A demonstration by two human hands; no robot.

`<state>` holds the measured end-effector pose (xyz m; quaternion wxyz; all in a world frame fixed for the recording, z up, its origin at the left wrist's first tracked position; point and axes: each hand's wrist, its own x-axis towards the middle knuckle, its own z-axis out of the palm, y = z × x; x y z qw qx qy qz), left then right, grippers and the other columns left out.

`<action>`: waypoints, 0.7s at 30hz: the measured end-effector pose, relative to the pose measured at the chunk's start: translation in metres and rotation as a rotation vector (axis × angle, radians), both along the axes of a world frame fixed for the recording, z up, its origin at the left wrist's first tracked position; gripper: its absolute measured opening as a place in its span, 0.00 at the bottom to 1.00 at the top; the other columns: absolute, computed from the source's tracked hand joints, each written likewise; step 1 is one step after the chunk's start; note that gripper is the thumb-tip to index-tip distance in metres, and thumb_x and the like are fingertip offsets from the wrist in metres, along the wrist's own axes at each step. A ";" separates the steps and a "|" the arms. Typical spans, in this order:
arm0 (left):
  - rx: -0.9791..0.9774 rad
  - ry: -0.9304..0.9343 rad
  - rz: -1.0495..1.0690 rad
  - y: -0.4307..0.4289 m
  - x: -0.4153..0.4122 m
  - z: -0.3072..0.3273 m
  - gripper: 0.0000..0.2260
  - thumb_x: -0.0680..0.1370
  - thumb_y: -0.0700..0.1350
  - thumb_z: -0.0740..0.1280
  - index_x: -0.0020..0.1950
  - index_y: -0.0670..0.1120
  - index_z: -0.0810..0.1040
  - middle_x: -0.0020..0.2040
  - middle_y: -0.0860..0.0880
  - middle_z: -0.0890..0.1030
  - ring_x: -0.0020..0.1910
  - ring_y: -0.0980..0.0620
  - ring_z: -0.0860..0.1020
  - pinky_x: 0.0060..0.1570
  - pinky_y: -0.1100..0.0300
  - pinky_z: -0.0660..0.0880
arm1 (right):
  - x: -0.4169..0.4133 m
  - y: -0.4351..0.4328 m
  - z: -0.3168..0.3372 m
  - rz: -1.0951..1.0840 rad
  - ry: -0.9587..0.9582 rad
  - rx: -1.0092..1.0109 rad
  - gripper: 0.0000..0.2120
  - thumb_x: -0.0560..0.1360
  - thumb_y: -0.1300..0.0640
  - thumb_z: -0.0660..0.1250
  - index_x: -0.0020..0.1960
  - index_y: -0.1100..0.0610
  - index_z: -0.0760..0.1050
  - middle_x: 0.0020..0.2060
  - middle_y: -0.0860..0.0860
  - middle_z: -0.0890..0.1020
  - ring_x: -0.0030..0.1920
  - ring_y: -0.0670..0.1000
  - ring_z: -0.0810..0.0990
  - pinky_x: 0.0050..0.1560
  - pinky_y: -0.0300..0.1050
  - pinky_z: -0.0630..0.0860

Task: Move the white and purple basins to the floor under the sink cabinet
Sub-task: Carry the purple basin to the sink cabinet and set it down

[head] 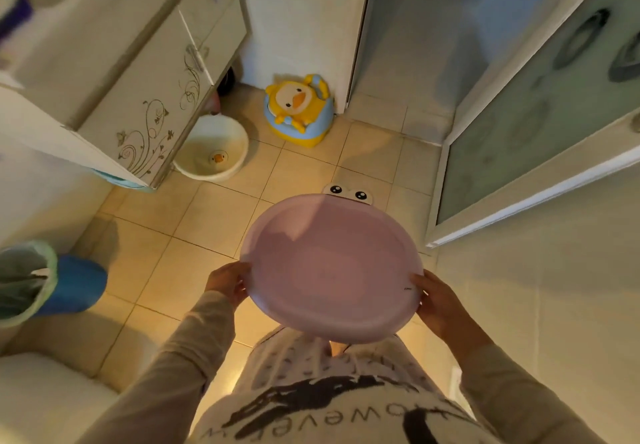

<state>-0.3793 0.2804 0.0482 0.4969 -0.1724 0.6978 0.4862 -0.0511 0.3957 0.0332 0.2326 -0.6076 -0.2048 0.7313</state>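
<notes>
I hold the purple basin point(330, 267) level in front of my waist, above the tiled floor. It has cartoon eyes on its far rim. My left hand point(228, 282) grips its left edge and my right hand point(438, 301) grips its right edge. The white basin point(213, 147), with a duck picture inside, sits on the floor at the foot of the sink cabinet point(149, 97), partly tucked under the cabinet's edge.
A yellow and blue duck potty point(298, 111) stands by the wall past the white basin. A blue bin with a bag point(48, 284) is on the left. A glass door point(540, 121) runs along the right, with an open doorway ahead.
</notes>
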 end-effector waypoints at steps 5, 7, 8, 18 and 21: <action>-0.020 -0.020 0.148 0.051 0.016 0.000 0.06 0.73 0.32 0.63 0.38 0.40 0.74 0.38 0.44 0.75 0.35 0.46 0.73 0.25 0.61 0.77 | -0.004 0.098 0.001 0.158 -0.020 0.009 0.14 0.77 0.63 0.61 0.62 0.58 0.74 0.56 0.56 0.79 0.54 0.57 0.78 0.46 0.47 0.77; -0.018 -0.045 0.173 0.068 0.018 -0.002 0.06 0.73 0.32 0.63 0.38 0.40 0.74 0.38 0.44 0.75 0.35 0.46 0.73 0.26 0.60 0.77 | -0.009 0.133 -0.003 0.183 -0.014 0.009 0.13 0.76 0.63 0.62 0.60 0.57 0.75 0.56 0.56 0.80 0.54 0.57 0.78 0.43 0.45 0.79; -0.022 -0.051 0.181 0.078 0.016 -0.003 0.06 0.73 0.33 0.63 0.38 0.40 0.74 0.39 0.44 0.75 0.35 0.46 0.73 0.28 0.57 0.76 | -0.013 0.148 -0.005 0.203 -0.009 0.012 0.13 0.76 0.63 0.62 0.59 0.56 0.76 0.55 0.56 0.80 0.55 0.56 0.78 0.42 0.43 0.80; -0.025 -0.062 0.285 0.177 -0.042 -0.020 0.04 0.72 0.33 0.64 0.39 0.41 0.74 0.39 0.44 0.75 0.36 0.46 0.74 0.34 0.54 0.74 | -0.096 0.281 -0.011 0.338 -0.050 0.029 0.15 0.76 0.64 0.63 0.61 0.58 0.75 0.54 0.56 0.81 0.53 0.56 0.78 0.47 0.47 0.77; -0.036 -0.071 0.313 0.203 -0.070 -0.016 0.05 0.73 0.34 0.64 0.38 0.41 0.74 0.39 0.44 0.74 0.36 0.46 0.73 0.33 0.54 0.74 | -0.134 0.319 -0.005 0.366 -0.082 0.021 0.11 0.75 0.64 0.64 0.56 0.57 0.78 0.51 0.55 0.81 0.50 0.55 0.79 0.41 0.44 0.78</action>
